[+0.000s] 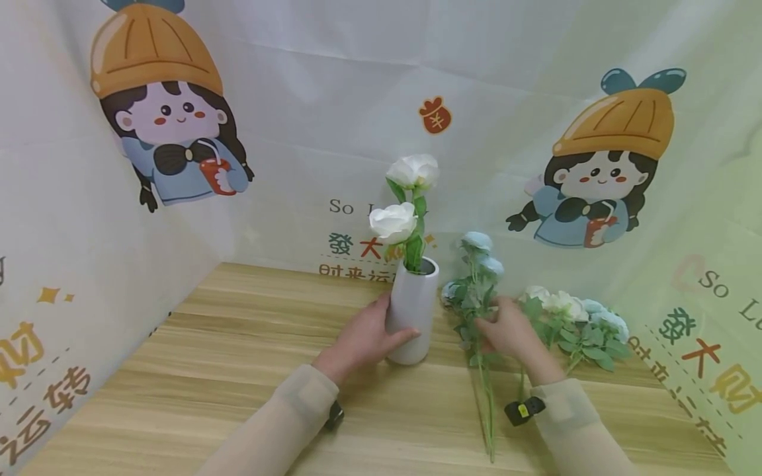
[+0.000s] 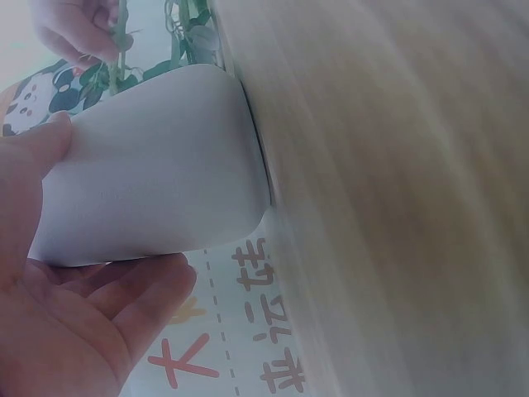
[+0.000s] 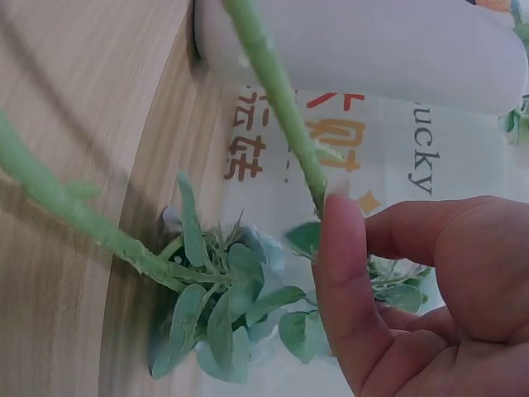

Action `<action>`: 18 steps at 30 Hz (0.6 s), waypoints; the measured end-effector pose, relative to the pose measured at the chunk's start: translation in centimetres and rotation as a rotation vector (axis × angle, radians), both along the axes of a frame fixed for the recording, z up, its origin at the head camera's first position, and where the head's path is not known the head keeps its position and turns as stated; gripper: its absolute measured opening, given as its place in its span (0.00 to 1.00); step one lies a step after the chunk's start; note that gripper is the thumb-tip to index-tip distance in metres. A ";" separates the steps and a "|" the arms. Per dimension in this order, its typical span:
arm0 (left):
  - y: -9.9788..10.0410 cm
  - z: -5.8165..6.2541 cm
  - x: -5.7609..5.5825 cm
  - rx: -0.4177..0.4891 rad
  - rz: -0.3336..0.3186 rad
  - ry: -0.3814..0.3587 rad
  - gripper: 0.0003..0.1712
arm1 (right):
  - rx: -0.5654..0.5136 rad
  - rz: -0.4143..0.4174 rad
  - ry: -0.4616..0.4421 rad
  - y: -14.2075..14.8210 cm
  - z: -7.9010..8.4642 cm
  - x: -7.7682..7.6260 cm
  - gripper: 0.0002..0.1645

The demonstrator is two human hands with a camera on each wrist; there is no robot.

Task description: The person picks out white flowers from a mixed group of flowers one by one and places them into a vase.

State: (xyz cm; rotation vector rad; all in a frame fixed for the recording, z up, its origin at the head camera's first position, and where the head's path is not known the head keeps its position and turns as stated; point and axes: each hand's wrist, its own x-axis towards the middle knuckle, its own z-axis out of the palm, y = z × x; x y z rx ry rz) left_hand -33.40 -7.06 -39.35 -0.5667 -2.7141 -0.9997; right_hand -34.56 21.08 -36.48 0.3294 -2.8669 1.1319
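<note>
Standing on the table [image 1: 238, 344], the vase [image 1: 411, 311] holds two white flowers [image 1: 394, 223].

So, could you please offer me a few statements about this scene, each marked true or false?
1. The left hand holds the white vase. True.
2. The white vase lies on its side. False: it stands on its base on the wooden table.
3. Two white flowers show above the mouth of the white vase. True.
4. The right hand pinches a green stem. True.
5. Blue flowers show in the white vase. False: only white ones show there; the blue flowers are outside it, beyond the right hand's side of the vase.
</note>
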 end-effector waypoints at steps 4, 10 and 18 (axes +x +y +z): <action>0.0 0.0 0.0 -0.003 0.000 0.008 0.52 | -0.112 0.011 -0.048 -0.2 -0.1 -0.1 0.37; 0.1 0.0 0.0 0.013 -0.002 0.001 0.52 | -0.107 0.014 -0.080 -0.2 -0.5 -0.2 0.37; 0.1 -0.1 0.0 0.006 0.010 -0.006 0.52 | -0.025 -0.004 -0.097 0.0 -1.0 -0.2 0.34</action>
